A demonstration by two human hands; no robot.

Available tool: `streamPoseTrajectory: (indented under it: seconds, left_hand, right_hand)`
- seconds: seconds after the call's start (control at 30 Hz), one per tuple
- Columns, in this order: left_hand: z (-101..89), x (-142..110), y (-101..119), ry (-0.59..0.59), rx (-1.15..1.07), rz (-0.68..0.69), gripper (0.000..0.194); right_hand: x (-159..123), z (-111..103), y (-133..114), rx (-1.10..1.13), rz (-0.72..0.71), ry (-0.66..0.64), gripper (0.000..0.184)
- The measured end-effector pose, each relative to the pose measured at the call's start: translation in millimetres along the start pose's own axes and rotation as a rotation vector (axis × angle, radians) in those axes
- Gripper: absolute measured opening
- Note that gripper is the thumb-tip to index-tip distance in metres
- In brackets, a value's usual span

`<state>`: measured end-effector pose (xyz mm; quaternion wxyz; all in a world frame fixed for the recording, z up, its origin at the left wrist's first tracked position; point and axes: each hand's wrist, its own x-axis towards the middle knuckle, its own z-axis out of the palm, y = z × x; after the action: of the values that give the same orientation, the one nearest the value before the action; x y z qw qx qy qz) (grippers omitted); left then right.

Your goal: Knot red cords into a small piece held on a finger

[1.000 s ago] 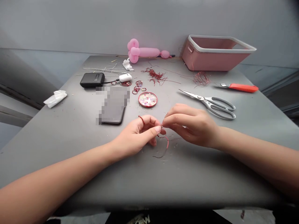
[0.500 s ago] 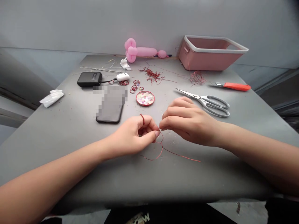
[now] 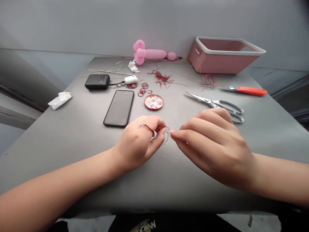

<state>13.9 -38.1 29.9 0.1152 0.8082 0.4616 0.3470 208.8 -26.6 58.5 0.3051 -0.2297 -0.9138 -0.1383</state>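
Observation:
Thumb and forefinger of my left hand (image 3: 142,140) pinch a thin dark-red cord (image 3: 167,137). A red ring with a small pale bead (image 3: 143,124) circles one finger of that hand. Facing it, my right hand (image 3: 214,146) has its fingertips closed on the same cord, just right of the left fingertips. A small loop of cord shows between and below the two pinches; its other parts are hidden. Beyond the hands lies a round red-rimmed dish (image 3: 154,102) of shiny beads. Several finished-looking red cord rings (image 3: 142,91) lie behind the dish.
Silver scissors (image 3: 217,104) and an orange-handled cutter (image 3: 252,91) lie right. Left are a phone (image 3: 119,108), a black power bank (image 3: 97,82) wired to a white case (image 3: 131,80), and tissue (image 3: 60,100). Cord scraps (image 3: 161,78), a pink balloon (image 3: 154,53) and a pink bin (image 3: 222,61) stand behind.
My right hand has shifted down and rightward, its fingertips now gripping the cord level with the left ones. The long cord end that lay rightward no longer shows. The view has turned slightly left.

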Motion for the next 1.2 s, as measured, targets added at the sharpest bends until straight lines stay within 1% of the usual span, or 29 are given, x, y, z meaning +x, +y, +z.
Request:
streamPoseTrajectory:
  seconds: [0.1, 0.2, 0.27, 0.3, 0.37, 0.47, 0.5, 0.57, 0.6, 0.67, 0.73, 0.77, 0.8, 0.83, 0.9, 0.97, 1.07, 1.13, 1.2]
  left_hand:
    - [-1.2, 0.2, 1.7, 0.060, 0.007, 0.004, 0.011]
    - [-3.1, -0.5, 4.4, 0.079, -0.012, 0.019, 0.011]
    - [-4.0, -1.2, 6.0, 0.067, -0.077, -0.008, 0.009]
    - [-4.1, -1.6, 6.5, 0.043, -0.137, -0.051, 0.008]
    - [-3.7, -1.8, 6.7, -0.035, -0.319, -0.184, 0.009]
    - [-2.3, -1.1, 4.6, -0.128, -0.626, -0.374, 0.017]
    - [-1.9, -0.5, 3.5, -0.141, -0.680, -0.406, 0.019]
    - [-2.0, 0.8, 1.4, -0.150, -0.667, -0.420, 0.018]
    - [-2.4, 1.5, 0.7, -0.149, -0.614, -0.404, 0.015]
    - [-3.7, 2.8, 0.0, -0.152, -0.495, -0.355, 0.010]
    - [-4.8, 3.7, 0.0, -0.169, -0.442, -0.303, 0.008]
    - [-5.0, 3.9, 0.0, -0.169, -0.434, -0.273, 0.007]
    - [-4.9, 4.1, -0.2, -0.154, -0.427, -0.235, 0.007]
    - [-4.6, 4.1, -0.4, -0.118, -0.417, -0.191, 0.007]
    - [-3.5, 3.8, -1.5, -0.023, -0.386, -0.105, 0.007]
    - [-1.9, 3.2, -2.8, 0.029, -0.372, -0.050, 0.008]
    - [0.2, 2.1, -4.1, 0.004, -0.409, -0.052, 0.008]
    - [1.2, 1.4, -4.2, -0.038, -0.479, -0.110, 0.005]
    - [1.9, 1.1, -3.9, -0.075, -0.577, -0.202, 0.003]
  right_hand:
    - [-2.2, 0.9, -3.5, -0.006, -0.002, 0.044, 0.016]
    - [-4.2, 1.3, -5.4, -0.036, -0.044, 0.081, 0.013]
    - [-5.0, 2.2, -5.4, -0.058, -0.079, 0.085, 0.013]
    - [-5.1, 3.2, -4.9, -0.073, -0.095, 0.079, 0.013]
    - [-5.2, 6.3, -3.1, -0.109, -0.119, 0.056, 0.017]
    - [-5.5, 10.8, -0.6, -0.150, -0.142, 0.024, 0.019]
    - [-5.6, 11.2, -0.1, -0.152, -0.140, 0.017, 0.019]
    - [-5.1, 8.7, 1.4, -0.103, -0.115, -0.027, 0.016]
    - [-4.2, 5.8, 3.1, -0.033, -0.083, -0.071, 0.015]
    - [-0.8, -1.5, 9.7, 0.215, 0.031, -0.207, 0.020]
    - [4.0, -7.0, 20.5, 0.550, 0.228, -0.335, 0.034]
    - [6.3, -7.6, 26.7, 0.669, 0.335, -0.403, 0.039]
    - [8.2, -6.4, 32.7, 0.737, 0.435, -0.466, 0.038]
    - [9.5, -3.4, 37.8, 0.784, 0.527, -0.489, 0.035]
    - [10.2, 6.4, 44.0, 0.949, 0.647, -0.538, 0.032]
    - [9.0, 17.3, 44.6, 1.087, 0.687, -0.597, 0.034]
    - [6.4, 27.6, 39.8, 1.189, 0.679, -0.572, 0.032]
    - [5.2, 29.9, 36.9, 1.217, 0.711, -0.552, 0.030]
    - [4.4, 30.3, 35.1, 1.240, 0.795, -0.553, 0.027]
